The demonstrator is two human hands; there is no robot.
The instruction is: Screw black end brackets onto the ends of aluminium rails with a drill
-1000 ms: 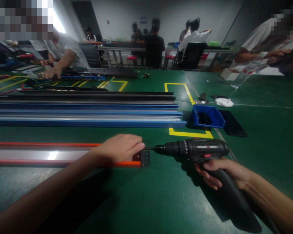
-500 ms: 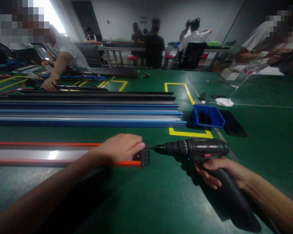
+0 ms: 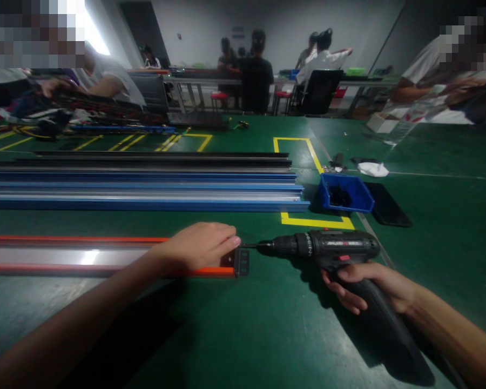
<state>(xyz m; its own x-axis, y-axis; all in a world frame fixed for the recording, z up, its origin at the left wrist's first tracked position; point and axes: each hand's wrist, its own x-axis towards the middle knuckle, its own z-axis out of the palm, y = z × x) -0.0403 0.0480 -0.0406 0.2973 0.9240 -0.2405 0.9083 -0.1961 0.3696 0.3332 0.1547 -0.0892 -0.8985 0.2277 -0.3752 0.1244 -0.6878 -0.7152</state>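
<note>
A long rail with orange edges and a silver middle (image 3: 76,256) lies across the green table (image 3: 267,324) near me. My left hand (image 3: 200,246) rests curled on its right end, fingers pressed down beside a black end piece (image 3: 241,262). My right hand (image 3: 362,283) is wrapped round the handle of a black cordless drill (image 3: 328,246). The drill lies level, and its bit touches the rail's end at the black piece.
Several long blue and black rails (image 3: 146,186) lie stacked farther back. A blue bin (image 3: 345,193) of dark parts stands inside a yellow taped rectangle, with a black pad (image 3: 386,204) and a white cloth (image 3: 372,169) beside it. Other people work at the far tables.
My hands and the drill have stayed put. At the far left, a co-worker's arm has drawn back from the table and lifted a dark rail.
</note>
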